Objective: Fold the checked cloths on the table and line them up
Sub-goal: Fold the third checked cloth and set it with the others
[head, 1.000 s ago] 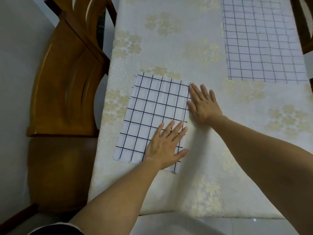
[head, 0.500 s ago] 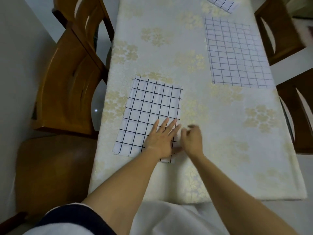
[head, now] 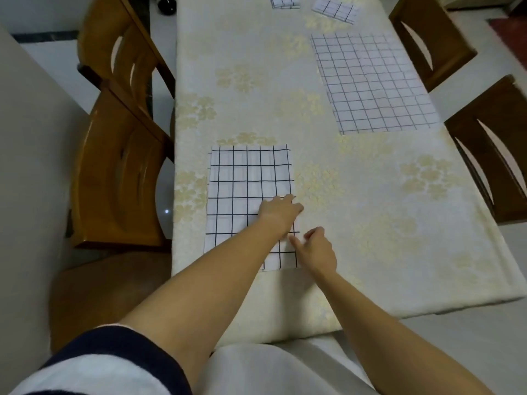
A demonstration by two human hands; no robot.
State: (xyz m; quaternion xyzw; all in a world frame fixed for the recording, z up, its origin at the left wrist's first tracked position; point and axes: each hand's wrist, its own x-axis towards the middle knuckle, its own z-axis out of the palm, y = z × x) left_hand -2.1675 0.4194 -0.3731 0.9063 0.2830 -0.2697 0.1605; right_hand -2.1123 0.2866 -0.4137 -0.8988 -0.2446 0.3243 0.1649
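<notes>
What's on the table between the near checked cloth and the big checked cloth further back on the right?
Nothing. In the head view, only bare flowered tablecloth separates the near cloth from the big cloth.

Has slid the left grip off the near end of the near checked cloth and up its right edge, fingers curled instead of flat. Has pulled the right grip back from the far right edge to the near one, thumb at the hem. Has raised the view, taking in two small folded cloths at the worktop's far end.
</notes>
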